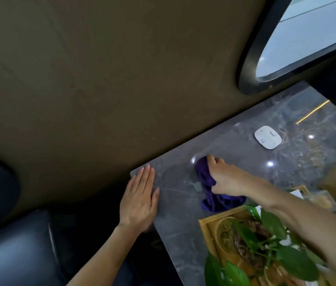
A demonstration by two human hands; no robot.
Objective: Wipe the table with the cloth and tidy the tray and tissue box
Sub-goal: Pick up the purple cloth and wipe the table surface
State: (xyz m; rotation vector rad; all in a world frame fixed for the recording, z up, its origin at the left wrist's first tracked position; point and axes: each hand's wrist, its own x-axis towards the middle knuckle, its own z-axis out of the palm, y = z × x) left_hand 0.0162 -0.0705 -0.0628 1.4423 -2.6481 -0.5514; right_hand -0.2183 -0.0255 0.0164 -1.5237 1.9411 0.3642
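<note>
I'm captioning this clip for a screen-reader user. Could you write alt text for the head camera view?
A person's right hand presses a purple cloth onto a grey marble table, while the left hand rests flat, fingers together, at the table's corner. A wooden tray with a leafy green plant sits near the right arm, and a small white device lies farther away.

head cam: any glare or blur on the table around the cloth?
Head view: small ceiling-light glints on the glossy table, one beside the purple cloth gripped by the right hand; leaves at lower right are soft; wide-angle bends the table edge; left hand sharp.
</note>
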